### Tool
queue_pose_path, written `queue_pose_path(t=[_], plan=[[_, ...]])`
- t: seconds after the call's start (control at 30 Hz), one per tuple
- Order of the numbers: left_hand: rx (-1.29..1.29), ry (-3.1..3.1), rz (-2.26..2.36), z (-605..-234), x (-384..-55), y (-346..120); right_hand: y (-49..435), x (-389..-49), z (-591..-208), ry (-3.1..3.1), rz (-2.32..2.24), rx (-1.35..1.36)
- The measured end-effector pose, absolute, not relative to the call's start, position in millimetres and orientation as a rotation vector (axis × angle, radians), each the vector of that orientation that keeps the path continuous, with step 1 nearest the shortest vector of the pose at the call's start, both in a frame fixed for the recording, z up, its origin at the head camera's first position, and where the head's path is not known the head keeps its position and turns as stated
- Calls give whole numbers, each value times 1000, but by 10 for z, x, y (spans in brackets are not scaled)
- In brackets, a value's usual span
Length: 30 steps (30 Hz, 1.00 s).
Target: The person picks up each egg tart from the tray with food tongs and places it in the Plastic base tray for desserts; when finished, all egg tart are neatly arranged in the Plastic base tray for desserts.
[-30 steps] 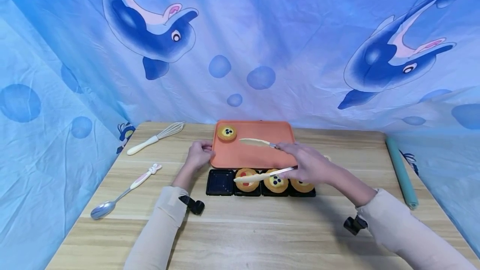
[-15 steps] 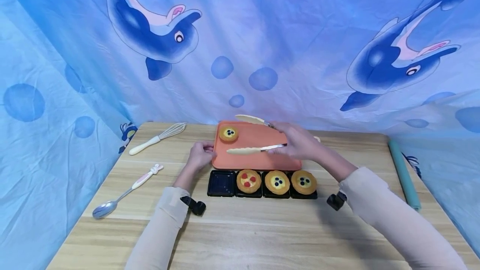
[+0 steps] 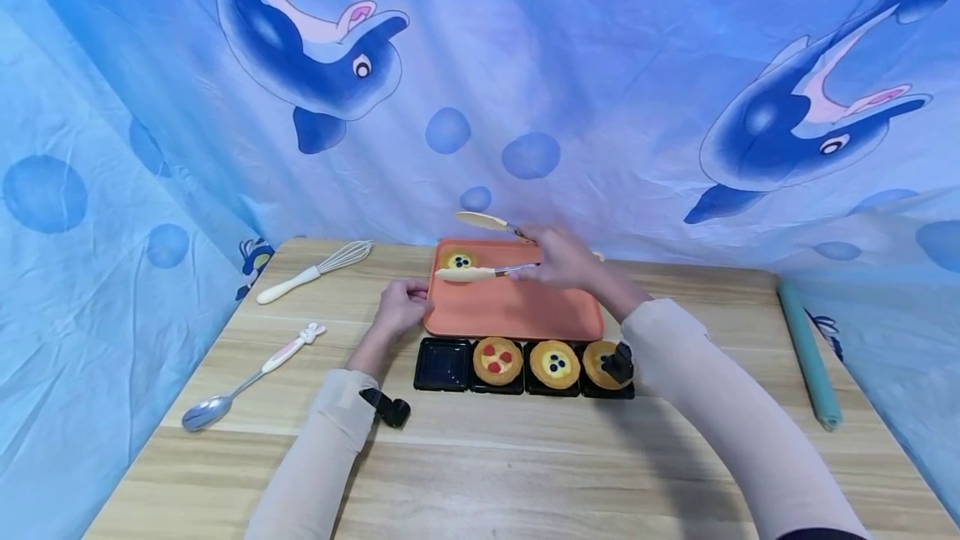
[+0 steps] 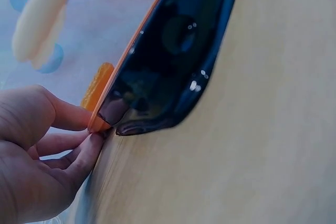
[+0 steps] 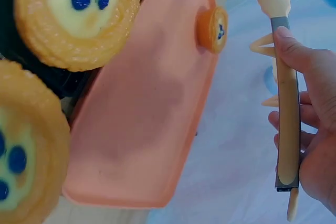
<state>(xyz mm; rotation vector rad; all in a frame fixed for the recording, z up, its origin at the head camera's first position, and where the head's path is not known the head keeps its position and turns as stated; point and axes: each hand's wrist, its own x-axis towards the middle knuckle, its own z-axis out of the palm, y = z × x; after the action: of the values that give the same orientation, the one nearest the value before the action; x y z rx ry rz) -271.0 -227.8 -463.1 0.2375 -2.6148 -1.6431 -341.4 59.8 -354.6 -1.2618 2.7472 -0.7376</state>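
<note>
My left hand (image 3: 402,307) pinches the left edge of an orange tray (image 3: 517,315), with the thumb above and fingers at the underside in the left wrist view. My right hand (image 3: 558,258) grips a pair of tongs (image 3: 468,274) with cream tips and metal arms, held spread over the tray. A blueberry tart (image 5: 212,29) sits in the tray's back left corner; the lower tong tip overlaps it in the head view. Nothing is between the tong tips.
Black square trays stand in a row before the orange tray: the leftmost (image 3: 442,365) is bare, others hold a strawberry tart (image 3: 498,362) and blueberry tarts (image 3: 555,364). A whisk (image 3: 315,272) and rabbit-handled spoon (image 3: 255,377) lie left, a green roll (image 3: 810,357) right.
My right hand has carried the spread tongs left and back, from above the row of tarts toward the tart on the tray. The left hand has stayed at the tray's edge.
</note>
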Motion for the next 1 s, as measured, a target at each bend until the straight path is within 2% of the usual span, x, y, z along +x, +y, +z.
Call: queue_pose_path(t=[0.37,0.73,1.0], plan=[[246,-2622,-1661,-4643,-2707,-2319,466,-3566,-3794,2731,-706,-1034],[229,-2598,-1663,-4642,-2732,-2274,418,-3603,-3956,2703,-691,-971],[267,-2600,-1640,-4634,-2727,-2279,340,-3598,-4070,2774,-580,-1035]])
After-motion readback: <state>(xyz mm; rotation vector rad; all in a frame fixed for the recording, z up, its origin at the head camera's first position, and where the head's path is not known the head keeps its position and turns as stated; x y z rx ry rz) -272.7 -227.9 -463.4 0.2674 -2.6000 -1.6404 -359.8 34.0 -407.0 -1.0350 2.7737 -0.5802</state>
